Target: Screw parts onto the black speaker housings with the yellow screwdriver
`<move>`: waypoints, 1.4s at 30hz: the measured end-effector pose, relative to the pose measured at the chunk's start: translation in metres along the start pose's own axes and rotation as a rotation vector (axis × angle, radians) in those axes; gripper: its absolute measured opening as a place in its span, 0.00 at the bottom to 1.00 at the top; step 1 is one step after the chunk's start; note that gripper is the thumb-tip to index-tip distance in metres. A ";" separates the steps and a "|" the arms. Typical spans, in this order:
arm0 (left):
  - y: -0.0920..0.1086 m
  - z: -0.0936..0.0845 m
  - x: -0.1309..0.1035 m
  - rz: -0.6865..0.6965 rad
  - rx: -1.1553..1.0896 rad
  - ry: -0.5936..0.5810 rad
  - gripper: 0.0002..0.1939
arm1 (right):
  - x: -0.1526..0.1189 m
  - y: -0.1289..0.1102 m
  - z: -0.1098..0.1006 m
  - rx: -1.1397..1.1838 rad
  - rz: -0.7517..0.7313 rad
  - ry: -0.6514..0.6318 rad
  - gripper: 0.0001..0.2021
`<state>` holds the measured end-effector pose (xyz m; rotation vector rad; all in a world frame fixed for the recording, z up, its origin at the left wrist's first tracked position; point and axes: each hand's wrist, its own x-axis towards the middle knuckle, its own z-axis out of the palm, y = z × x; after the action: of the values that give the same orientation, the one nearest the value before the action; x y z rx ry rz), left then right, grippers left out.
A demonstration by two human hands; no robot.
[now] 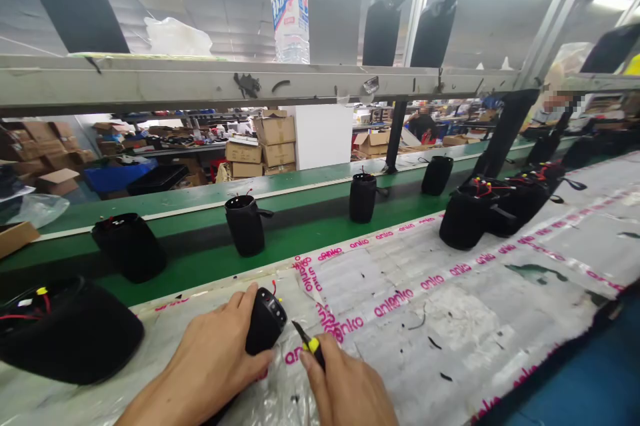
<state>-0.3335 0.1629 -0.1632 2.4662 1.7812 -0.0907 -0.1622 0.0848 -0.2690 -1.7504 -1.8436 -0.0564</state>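
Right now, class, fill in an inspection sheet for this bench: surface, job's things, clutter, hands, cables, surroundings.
Surface: bench covered in plastic sheet with pink print, dotted with dark scraps.
Job's things: black speaker lying on the sheet; small tool with a yellow band, tip beside the speaker.
Clutter: cluster of black speakers at right; large black one at left; bottle on the shelf.
Hands: left hand grips the speaker; right hand holds the tool.
Cables: red wires stick out of the cluster.
Surroundings: green conveyor carrying speakers; cardboard boxes behind; people in the distance.
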 end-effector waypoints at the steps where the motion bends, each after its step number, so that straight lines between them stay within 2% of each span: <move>1: -0.001 -0.001 -0.001 0.004 -0.020 -0.008 0.43 | 0.006 -0.001 0.004 0.033 -0.001 -0.049 0.10; 5: -0.011 0.000 -0.006 0.027 -0.130 -0.061 0.44 | 0.025 -0.007 0.012 0.115 0.004 -0.142 0.10; 13: -0.012 0.009 -0.010 0.036 -0.197 -0.057 0.33 | 0.035 -0.012 0.015 0.085 -0.042 -0.237 0.07; 19: -0.010 0.008 -0.009 0.016 -0.194 -0.057 0.29 | 0.033 -0.012 0.019 0.048 -0.057 -0.234 0.07; 34: -0.009 0.004 -0.010 0.014 -0.198 -0.089 0.30 | 0.032 -0.011 0.023 0.013 -0.067 -0.225 0.08; 42: -0.005 0.004 -0.010 0.011 -0.183 -0.094 0.30 | 0.032 -0.030 0.012 -0.143 0.062 -0.240 0.06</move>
<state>-0.3415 0.1544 -0.1662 2.3047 1.6577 -0.0401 -0.1937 0.1151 -0.2542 -1.9852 -1.9945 0.0490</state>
